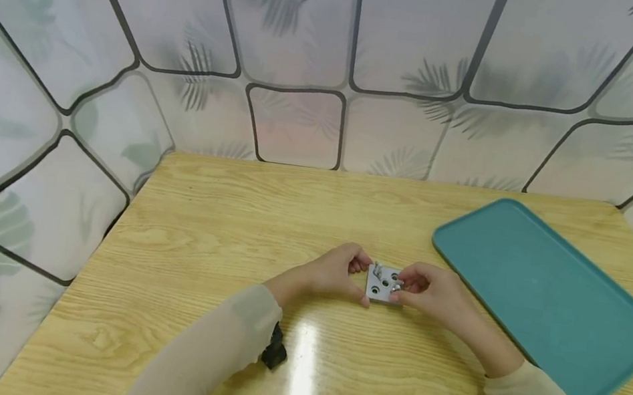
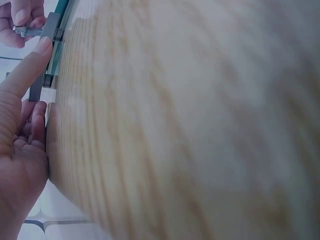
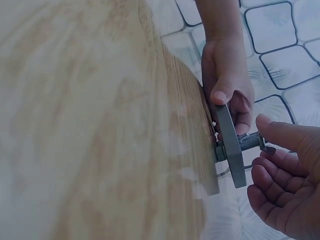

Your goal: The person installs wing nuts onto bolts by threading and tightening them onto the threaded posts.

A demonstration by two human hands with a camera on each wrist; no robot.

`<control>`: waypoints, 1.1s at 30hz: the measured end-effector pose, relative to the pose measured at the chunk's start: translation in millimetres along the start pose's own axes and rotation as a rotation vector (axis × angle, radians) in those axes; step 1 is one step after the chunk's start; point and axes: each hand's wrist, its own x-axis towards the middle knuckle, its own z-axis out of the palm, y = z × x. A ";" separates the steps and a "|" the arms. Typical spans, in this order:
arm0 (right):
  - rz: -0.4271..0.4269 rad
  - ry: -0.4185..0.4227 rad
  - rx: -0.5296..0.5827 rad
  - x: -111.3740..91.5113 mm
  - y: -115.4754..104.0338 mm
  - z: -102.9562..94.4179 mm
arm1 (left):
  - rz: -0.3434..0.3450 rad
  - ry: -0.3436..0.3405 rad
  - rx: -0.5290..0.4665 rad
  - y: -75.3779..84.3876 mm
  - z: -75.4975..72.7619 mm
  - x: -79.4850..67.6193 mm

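Note:
A small grey metal plate point(image 1: 382, 293) with several round holes sits just above the wooden table, raised on short round pieces point(image 3: 220, 151) beneath it. My left hand point(image 1: 338, 272) holds its left side, thumb at the near corner and fingers at the far one. My right hand point(image 1: 438, 294) has thumb and forefinger around a silver wing nut point(image 3: 265, 146) on a threaded bolt point(image 3: 249, 142) that stands out of the plate's right part. Another silver fastener point(image 1: 377, 271) stands at the plate's far left corner. The left fingertips are partly hidden behind the plate.
A teal tray point(image 1: 546, 290) lies at an angle on the right side of the wooden table point(image 1: 215, 224), near the right forearm. A patterned curtain or wall covering point(image 1: 296, 124) rises behind the table's far edge and along its left side.

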 end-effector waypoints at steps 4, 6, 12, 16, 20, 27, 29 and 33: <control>0.002 -0.005 -0.006 -3.8 -0.1 -1.8 | 0.006 0.002 -0.003 -0.4 0.4 0.1; 0.004 -0.012 -0.008 -6.6 0.1 -2.6 | 0.008 0.004 -0.002 -0.6 0.4 0.3; -0.009 -0.045 0.012 -13.2 -1.5 -3.5 | 0.005 0.006 0.003 -1.2 0.6 0.7; -0.007 -0.006 -0.031 -13.7 -2.4 -4.2 | -0.003 0.006 -0.001 -0.7 0.3 0.2; 0.007 0.040 -0.067 -12.3 -0.7 -4.8 | -0.010 0.003 -0.007 0.4 0.0 -0.4; 0.024 0.050 -0.069 -6.3 -0.1 -2.9 | -0.013 -0.003 -0.011 2.1 -1.0 -1.1; 0.019 0.049 -0.062 -4.1 -0.8 -2.0 | -0.014 -0.005 -0.004 2.6 -1.1 -1.2; 0.012 0.045 -0.048 -1.6 -2.3 -1.5 | -0.016 -0.004 0.003 3.4 -0.9 -1.3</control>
